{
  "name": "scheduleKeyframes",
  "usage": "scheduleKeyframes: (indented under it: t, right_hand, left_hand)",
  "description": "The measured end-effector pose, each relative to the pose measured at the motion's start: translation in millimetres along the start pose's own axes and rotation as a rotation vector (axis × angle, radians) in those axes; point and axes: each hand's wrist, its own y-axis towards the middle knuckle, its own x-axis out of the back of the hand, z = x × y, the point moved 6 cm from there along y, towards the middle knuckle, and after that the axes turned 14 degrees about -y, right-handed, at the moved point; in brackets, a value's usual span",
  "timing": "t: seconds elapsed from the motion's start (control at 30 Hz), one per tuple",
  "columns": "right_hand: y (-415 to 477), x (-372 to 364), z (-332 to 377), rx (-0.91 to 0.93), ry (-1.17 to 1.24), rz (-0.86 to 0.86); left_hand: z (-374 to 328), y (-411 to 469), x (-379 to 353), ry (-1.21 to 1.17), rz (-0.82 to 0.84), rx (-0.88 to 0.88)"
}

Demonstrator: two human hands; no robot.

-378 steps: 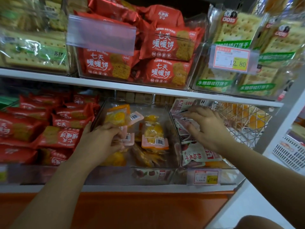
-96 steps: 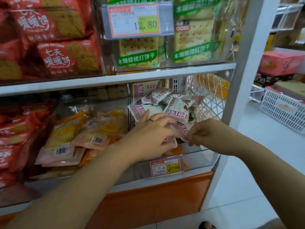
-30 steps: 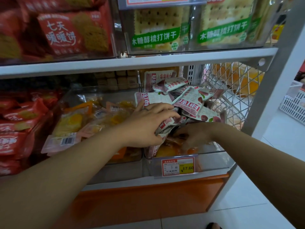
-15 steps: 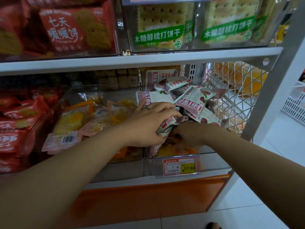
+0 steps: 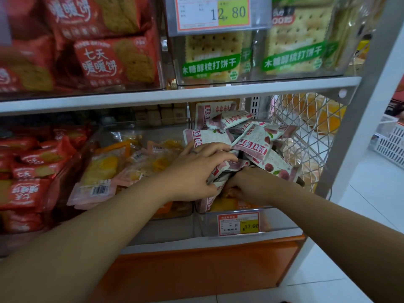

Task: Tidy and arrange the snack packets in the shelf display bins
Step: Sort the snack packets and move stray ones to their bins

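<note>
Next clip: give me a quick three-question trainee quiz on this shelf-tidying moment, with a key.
1. True or false: the left hand grips white-and-red packets over the clear bin tagged 17.60.
2. Which price shows on the upper price tag, above the cracker packs? A 12.80, B 17.60, C 21.50.
3. Short answer: which hand reaches in beneath the heap of packets?

Key:
1. True.
2. A.
3. The right hand. Its fingertips are hidden under the heap.
</note>
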Motion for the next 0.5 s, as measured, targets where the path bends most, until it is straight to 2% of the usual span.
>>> scheduleKeyframes:
  t: [0.33,0.5]
  right_hand:
    - [-23,18,-4,0.021,0.029,-0.006]
    - [-46,43,-7,0.025,0.106,0.040]
  left_hand:
    - [4,-3,3,0.002,0.011,0.071]
    - [7,-13,18,-0.200,-0.073,0.113]
